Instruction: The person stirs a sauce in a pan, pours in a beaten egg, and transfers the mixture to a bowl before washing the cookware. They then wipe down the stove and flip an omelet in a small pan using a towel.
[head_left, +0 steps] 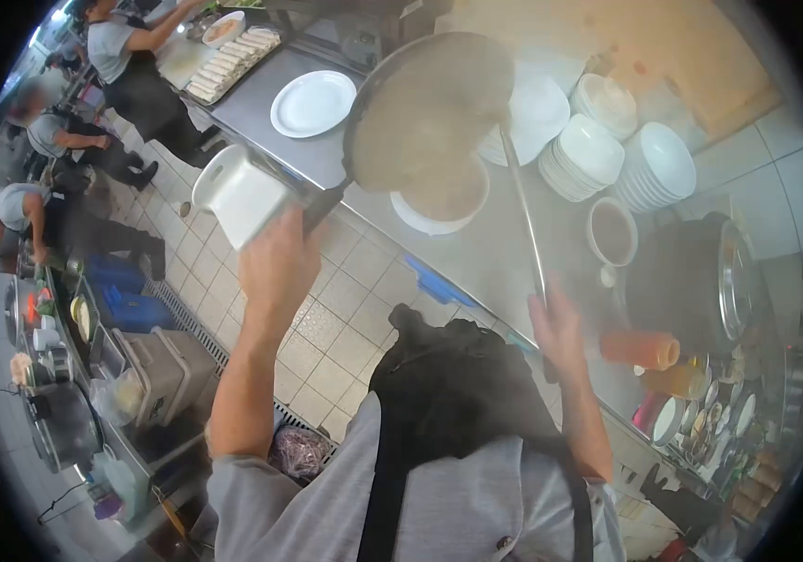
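My left hand [278,255] is closed around the handle of a large dark wok [356,155], which is tilted over the counter. Pale, steamy contents fill the wok. Right below its lip sits a white bowl [420,221], partly covered by it. My right hand [559,330] grips a long metal ladle [525,214]; its head reaches the wok's right side, blurred by steam. Beside my left hand, a white plastic piece with a cut-out [240,197] overlaps the wok handle in this view.
A white oval plate [313,104] lies on the steel counter [514,281]. Stacked white bowls [661,167], a bowl of dark sauce [612,232], a big pot [682,281] and an orange bottle [640,349] stand to the right. Rolls fill a tray [233,64]. Several people [125,56] work at left.
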Motion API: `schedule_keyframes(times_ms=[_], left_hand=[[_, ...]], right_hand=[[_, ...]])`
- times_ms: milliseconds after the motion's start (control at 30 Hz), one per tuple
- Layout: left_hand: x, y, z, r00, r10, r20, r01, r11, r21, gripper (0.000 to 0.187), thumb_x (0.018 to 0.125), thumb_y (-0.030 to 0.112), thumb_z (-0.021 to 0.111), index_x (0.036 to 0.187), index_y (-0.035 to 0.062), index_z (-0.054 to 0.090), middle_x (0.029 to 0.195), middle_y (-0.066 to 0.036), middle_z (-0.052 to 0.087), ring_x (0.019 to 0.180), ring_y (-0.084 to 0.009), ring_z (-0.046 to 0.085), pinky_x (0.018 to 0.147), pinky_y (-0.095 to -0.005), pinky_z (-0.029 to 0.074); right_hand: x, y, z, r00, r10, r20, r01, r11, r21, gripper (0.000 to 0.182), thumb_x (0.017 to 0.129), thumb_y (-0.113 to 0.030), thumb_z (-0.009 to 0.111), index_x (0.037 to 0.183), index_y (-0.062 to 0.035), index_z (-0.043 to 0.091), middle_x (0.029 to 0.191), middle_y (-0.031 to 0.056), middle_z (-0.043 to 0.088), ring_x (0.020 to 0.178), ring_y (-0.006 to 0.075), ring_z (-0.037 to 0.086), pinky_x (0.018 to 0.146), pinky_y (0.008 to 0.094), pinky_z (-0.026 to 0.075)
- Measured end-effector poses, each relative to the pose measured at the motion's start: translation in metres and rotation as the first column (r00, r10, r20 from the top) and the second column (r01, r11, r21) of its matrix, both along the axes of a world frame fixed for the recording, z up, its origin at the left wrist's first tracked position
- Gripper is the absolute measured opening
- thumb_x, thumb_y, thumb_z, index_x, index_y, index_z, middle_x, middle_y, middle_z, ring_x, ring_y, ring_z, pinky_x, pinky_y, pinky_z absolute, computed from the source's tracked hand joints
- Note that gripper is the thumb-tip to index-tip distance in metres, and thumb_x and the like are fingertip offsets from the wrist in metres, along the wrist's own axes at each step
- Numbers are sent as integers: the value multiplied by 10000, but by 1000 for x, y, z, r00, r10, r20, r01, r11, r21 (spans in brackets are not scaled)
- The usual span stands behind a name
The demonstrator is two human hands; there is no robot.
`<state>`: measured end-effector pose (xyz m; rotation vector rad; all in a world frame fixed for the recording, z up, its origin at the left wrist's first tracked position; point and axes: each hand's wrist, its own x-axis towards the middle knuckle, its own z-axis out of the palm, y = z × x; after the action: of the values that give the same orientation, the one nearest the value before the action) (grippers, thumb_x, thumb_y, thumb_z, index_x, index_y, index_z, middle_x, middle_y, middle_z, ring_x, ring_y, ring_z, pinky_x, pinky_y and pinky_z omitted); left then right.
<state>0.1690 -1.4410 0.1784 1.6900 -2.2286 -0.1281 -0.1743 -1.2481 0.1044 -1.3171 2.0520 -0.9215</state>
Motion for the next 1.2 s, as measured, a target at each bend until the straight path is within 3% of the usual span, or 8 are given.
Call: schedule_keyframes(times_ms=[100, 200, 300, 433, 500, 800, 1067, 1200], left_hand=[[-3, 3, -3, 1000, 17, -12, -17, 999, 35, 273, 916, 298, 664, 967, 35, 608, 789, -190, 683, 769, -408, 667, 647, -469, 513], [-8, 2, -10, 998, 24, -51, -23, 999, 23, 278, 918, 310, 667, 956, 41, 607, 789, -175, 682, 739, -396, 666, 638, -488, 506], [-9, -7, -18, 995, 17, -97, -15, 1000, 23, 282, 930, 322, 661, 930, 47, 597, 784, -165, 677, 710, -387, 663, 628, -504, 496], [-6, -15, -24, 996, 17, -86, -14, 999, 35, 275, 934, 313, 664, 946, 45, 604, 772, -166, 675, 710, -380, 665, 620, -488, 498], [-4, -15, -26, 993, 6, -116, -6, 1000, 5, 273, 934, 313, 667, 958, 48, 610, 763, -162, 675, 700, -375, 666, 613, -481, 499], [0, -6, -20, 983, 12, -182, -10, 1000, 7, 290, 909, 313, 705, 999, 45, 643, 717, -141, 671, 625, -337, 658, 580, -430, 503], [0, -26, -24, 966, 6, -260, -10, 1000, -12, 294, 913, 310, 708, 948, 30, 626, 682, -154, 644, 612, -360, 640, 560, -450, 483], [1, -29, -19, 963, 52, -265, -2, 982, 187, 350, 902, 334, 716, 838, 3, 619, 605, -162, 589, 559, -359, 589, 533, -442, 439]], right_hand=[[-2, 15, -8, 995, 76, -71, -75, 997, 26, 539, 952, -187, 616, 1433, 17, 482, 1057, 205, 687, 946, 267, 661, 863, 366, 499], [6, 30, -9, 987, 136, -81, -134, 991, 20, 481, 939, -126, 632, 1361, 74, 519, 1096, 260, 680, 1015, 359, 680, 907, 383, 517], [12, 42, 12, 989, 146, 12, -146, 973, 178, 487, 915, -96, 651, 1365, 45, 530, 1018, 234, 685, 925, 353, 684, 844, 378, 530], [7, 63, 15, 971, 197, -133, -190, 980, 67, 494, 895, -69, 665, 1364, 25, 541, 977, 223, 675, 876, 353, 673, 812, 374, 528], [7, 70, 6, 981, 144, -129, -155, 984, -88, 498, 890, -56, 671, 1363, 29, 542, 976, 221, 677, 843, 331, 669, 794, 361, 525], [20, 27, 6, 998, 2, -60, -9, 992, -124, 505, 885, -66, 684, 1363, 27, 548, 945, 184, 674, 786, 239, 643, 757, 323, 513], [28, 70, 30, 989, 98, -111, -97, 995, 17, 503, 887, -62, 693, 1361, 36, 552, 933, 93, 668, 758, 135, 589, 705, 268, 497], [37, 82, 40, 999, 49, 0, -49, 998, 25, 505, 889, -40, 678, 1363, 63, 535, 871, 93, 659, 690, 127, 596, 635, 251, 484]])
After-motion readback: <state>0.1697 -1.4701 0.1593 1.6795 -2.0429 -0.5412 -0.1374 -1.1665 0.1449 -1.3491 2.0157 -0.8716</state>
